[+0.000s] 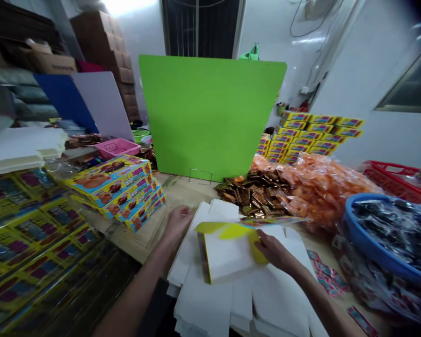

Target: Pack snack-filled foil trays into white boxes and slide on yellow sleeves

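A half-folded carton (228,252), white inside with yellow flaps, lies on a stack of flat white carton blanks (210,299) in front of me. My right hand (275,250) grips the carton's right end, fingers closed on a yellow flap. Just left of the carton, my left hand (178,222) rests on the edge of the stack, its fingers curled down; whether it holds a sheet I cannot make out.
A green board (210,112) stands behind. Gold sachets (259,192) and orange packets (319,187) are heaped at right, beside a blue tub (379,255) and a red basket (396,175). Finished yellow boxes (122,187) are stacked at left and far right (312,133).
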`<state>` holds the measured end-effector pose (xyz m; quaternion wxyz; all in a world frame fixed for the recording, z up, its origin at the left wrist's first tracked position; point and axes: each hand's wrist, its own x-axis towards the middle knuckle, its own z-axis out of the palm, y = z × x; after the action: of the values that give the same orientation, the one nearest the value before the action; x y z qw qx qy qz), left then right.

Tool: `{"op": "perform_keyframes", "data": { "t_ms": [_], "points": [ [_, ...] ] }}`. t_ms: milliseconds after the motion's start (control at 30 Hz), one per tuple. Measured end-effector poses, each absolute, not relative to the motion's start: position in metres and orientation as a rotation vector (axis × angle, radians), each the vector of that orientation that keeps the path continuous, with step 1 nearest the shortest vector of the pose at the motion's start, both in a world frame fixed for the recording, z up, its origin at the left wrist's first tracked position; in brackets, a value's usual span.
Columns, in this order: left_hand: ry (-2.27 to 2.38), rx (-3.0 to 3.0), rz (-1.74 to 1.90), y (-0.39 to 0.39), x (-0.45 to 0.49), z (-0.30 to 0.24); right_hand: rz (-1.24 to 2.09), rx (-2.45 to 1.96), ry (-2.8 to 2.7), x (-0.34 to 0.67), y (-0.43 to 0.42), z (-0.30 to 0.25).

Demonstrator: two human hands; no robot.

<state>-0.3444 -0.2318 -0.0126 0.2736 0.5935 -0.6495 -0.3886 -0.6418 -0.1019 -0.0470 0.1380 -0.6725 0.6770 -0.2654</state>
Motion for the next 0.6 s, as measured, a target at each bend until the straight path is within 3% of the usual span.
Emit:
{"op": "perform_keyframes", "data": {
  "t_ms": [100, 167, 467, 600],
  "points": [
    [-1.866, 1.880, -0.706, -0.261, -0.292, -0.017, -0.400, -1.804, 2.210, -0.667, -0.083, -0.057],
    [-1.972, 1.987, -0.559, -0.269, -0.270, -0.027, -0.330, -1.742, 2.279, -0.671, -0.073, -0.063],
    [-2.204, 2.014, -0.097, -0.247, -0.244, -0.013, -0.632, -1.505, 2.209, -0.662, -0.063, -0.061],
    [-2.140, 1.792, -0.172, -0.237, -0.246, 0.009, -0.665, -1.533, 2.230, -0.660, -0.063, -0.060]
  ]
}}
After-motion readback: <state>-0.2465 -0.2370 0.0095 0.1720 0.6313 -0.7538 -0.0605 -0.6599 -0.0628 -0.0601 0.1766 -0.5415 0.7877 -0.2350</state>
